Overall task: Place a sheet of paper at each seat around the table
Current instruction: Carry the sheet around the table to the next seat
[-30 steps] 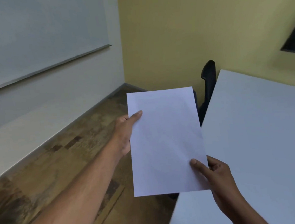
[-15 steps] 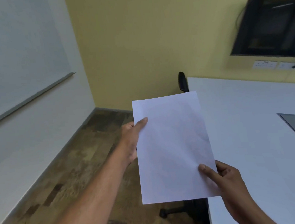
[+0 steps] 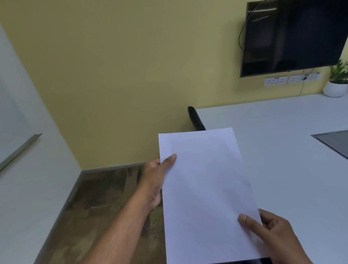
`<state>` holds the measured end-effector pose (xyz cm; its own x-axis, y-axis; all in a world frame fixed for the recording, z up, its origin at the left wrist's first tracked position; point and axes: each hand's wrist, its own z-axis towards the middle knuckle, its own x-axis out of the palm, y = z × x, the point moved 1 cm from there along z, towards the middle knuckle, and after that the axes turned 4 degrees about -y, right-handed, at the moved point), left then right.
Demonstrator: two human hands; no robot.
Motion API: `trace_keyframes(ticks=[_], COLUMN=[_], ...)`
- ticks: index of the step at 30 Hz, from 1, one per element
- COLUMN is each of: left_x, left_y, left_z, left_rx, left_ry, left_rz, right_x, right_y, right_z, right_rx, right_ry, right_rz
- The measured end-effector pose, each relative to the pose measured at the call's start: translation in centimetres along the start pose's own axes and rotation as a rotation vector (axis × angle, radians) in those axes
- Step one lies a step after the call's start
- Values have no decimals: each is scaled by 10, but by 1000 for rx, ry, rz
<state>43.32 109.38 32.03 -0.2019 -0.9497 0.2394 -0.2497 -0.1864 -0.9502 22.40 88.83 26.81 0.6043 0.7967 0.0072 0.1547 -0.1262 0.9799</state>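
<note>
Both hands, left [image 3: 154, 180] and right [image 3: 276, 234], pinch the paper [image 3: 206, 196], hiding most of the chair [image 3: 195, 118].

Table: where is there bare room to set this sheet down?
The table is bare between the sheet and the dark panel, and along the far edge from the chair to the plant pot. Only the right side, around the panel and pot, is taken.

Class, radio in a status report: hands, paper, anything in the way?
Left hand and right hand both gripping white paper sheet. Sheet held over white table edge, not placed. Nothing blocking.
</note>
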Motion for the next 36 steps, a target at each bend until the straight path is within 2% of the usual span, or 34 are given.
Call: trace_keyframes(ticks=[8,14,24,31,36], left_x=[-3,1,8,25,64], left_y=[-28,-43,-90,-83,-70], left_z=[124,225,339,397,462], left_rx=[-26,-47,-79,-112,-129], left_ry=[105,281,510,598,657], left_rz=[-37,-3,21,31,86], right_x=[66,131,219,242,240], right_y=[25,33,62,68,62], right_z=[63,109,158,192,254], right_rx=[3,-23,-49,-54,-40], right_ry=[-83,-248,-530,-595,-660], right_rz=[44,41,75,114,147])
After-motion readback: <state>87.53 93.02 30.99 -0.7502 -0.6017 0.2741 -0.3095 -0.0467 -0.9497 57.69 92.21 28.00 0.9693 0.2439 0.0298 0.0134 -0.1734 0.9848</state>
